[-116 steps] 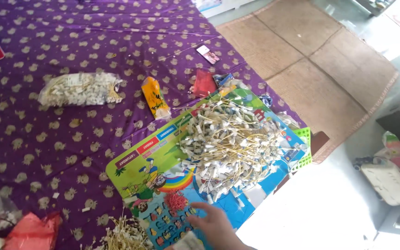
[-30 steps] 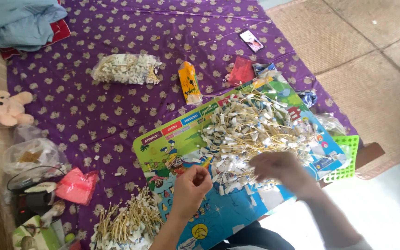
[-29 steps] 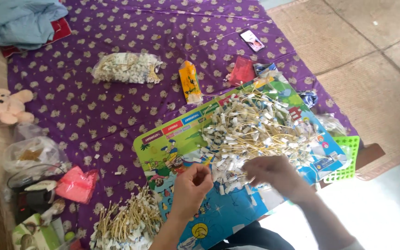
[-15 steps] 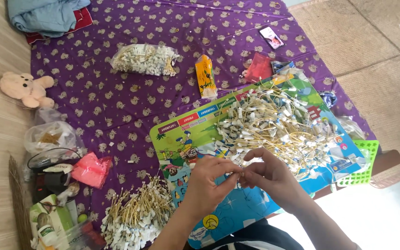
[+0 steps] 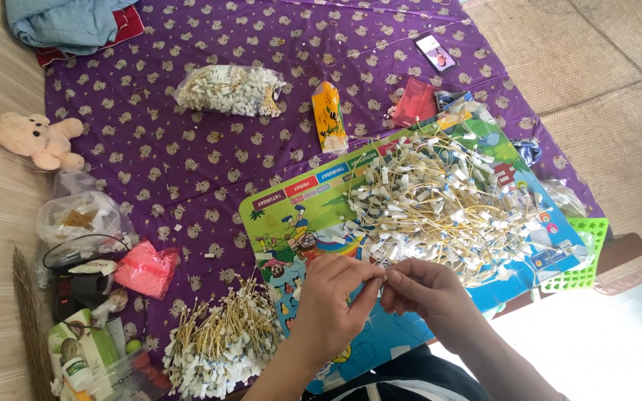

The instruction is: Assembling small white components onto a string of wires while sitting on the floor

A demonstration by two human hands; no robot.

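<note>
My left hand [image 5: 334,301] and my right hand [image 5: 423,291] meet fingertip to fingertip over the near part of a colourful picture board [image 5: 299,223]. Between the pinched fingers sits a small white tag on a yellow string [image 5: 385,276]. Just beyond my hands, a big loose heap of white tags with yellow strings [image 5: 440,204] covers the board's right half. A neater bunch of the same tags [image 5: 217,345] lies on the purple patterned cloth [image 5: 187,156] left of my left forearm.
A clear bag of white tags [image 5: 228,89], an orange packet [image 5: 330,117], a red pouch [image 5: 415,102] and a phone [image 5: 436,52] lie further off. At the left are a teddy [image 5: 37,139], plastic bags [image 5: 83,215] and a pink packet [image 5: 146,269]. A green basket [image 5: 581,260] pokes out at the right.
My right hand has drawn back from the heap and joined my left hand, both now pinching one tag. The view has shifted, showing more of the left side.
</note>
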